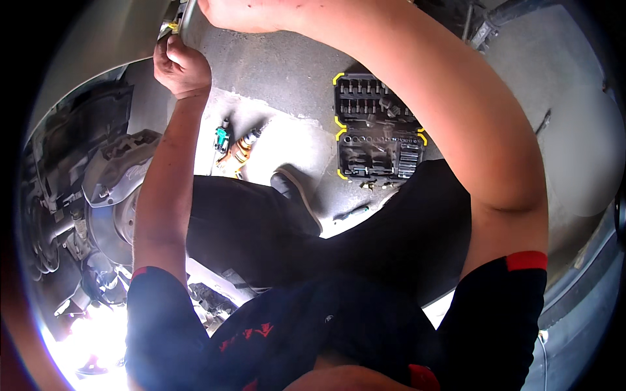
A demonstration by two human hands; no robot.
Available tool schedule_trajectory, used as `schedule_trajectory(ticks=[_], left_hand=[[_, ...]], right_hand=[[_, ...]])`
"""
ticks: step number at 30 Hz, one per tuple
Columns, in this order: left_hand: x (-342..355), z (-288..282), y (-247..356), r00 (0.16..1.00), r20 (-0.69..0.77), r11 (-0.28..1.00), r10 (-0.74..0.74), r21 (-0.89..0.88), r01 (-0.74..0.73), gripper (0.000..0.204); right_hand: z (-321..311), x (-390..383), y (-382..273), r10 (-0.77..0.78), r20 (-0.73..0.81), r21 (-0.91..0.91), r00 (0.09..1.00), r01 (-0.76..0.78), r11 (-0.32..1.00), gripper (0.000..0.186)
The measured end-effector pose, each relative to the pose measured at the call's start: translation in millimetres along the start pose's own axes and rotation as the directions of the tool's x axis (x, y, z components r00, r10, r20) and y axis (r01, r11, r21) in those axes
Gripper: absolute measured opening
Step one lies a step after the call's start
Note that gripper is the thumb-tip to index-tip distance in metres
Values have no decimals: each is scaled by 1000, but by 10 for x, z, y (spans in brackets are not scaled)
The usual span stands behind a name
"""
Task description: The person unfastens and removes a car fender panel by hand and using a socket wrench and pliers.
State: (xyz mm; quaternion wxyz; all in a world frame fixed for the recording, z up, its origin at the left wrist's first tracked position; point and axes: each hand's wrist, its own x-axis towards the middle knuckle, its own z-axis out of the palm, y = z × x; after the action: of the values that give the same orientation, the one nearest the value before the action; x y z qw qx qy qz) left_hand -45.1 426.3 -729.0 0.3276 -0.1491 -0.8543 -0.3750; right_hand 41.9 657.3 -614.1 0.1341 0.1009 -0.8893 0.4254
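My left hand is raised at the upper left, its fingers curled closed against the edge of a pale car body panel. Whatever sits inside those fingers is hidden. Just above them is a small yellow piece beside a narrow light-coloured strip. My right hand reaches across from the right to the same area. Only the wrist side of it shows; the top edge of the view cuts off its fingers, so its grip and anything in it stay unseen.
Below the left forearm are a brake disc and a grey caliper. An open black socket set case with yellow corners lies on the floor. Near my shoe are a green tool and an orange tool. Bright light glares lower left.
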Motion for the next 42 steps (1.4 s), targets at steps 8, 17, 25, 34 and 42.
schedule_trajectory(ticks=[8, 17, 25, 34, 42], left_hand=[[21, -59, 88, 992, 38, 993, 116, 20, -117, 37], [59, 21, 60, 975, -65, 970, 214, -106, -220, 31], [152, -7, -47, 955, -18, 956, 295, 1, -295, 27], [122, 64, -64, 955, -105, 959, 277, -38, -282, 33], [84, -23, -166, 975, -51, 976, 214, 51, -212, 22]], right_hand=[[-146, 187, 12, 240, 295, 278, 925, -323, 905, 25], [247, 306, 185, 246, 193, 235, 950, -288, 928, 32], [141, 347, 41, 36, 235, -579, 971, 110, 808, 34], [118, 554, 486, 472, 677, 310, 564, -801, 513, 38], [175, 455, 33, 330, 268, -250, 905, -266, 931, 36]])
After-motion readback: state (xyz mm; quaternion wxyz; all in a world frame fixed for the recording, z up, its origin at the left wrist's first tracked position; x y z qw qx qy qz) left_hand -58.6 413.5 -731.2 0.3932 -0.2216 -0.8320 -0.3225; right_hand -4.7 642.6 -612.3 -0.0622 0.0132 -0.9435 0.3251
